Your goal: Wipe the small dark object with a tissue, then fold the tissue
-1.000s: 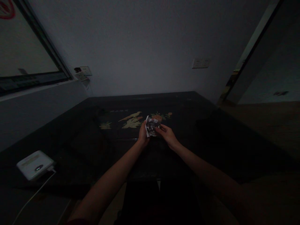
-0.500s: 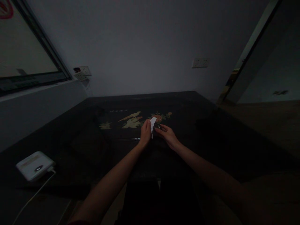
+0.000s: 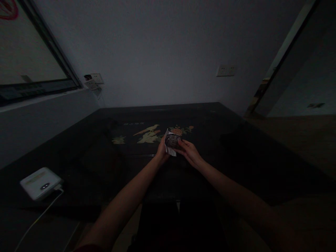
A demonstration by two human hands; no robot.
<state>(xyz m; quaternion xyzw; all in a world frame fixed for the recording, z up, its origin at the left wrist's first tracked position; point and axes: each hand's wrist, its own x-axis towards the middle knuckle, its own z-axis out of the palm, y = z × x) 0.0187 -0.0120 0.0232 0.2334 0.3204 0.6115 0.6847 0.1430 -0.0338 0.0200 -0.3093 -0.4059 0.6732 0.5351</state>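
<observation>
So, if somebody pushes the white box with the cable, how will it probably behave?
The white box has smooth, even sides, so it is probably stiff. It lies flat and low on the table, so tipping or rolling seems unlikely. The plugged-in cable hangs past the table's edge and might drag on it.

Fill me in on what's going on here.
A person is handling something small with both hands over a dark table. The left hand holds a crinkled white sheet; the right hand grips the edge of a dark thing against it, too dim to identify. A white box with a cable sits off to the left.
</observation>
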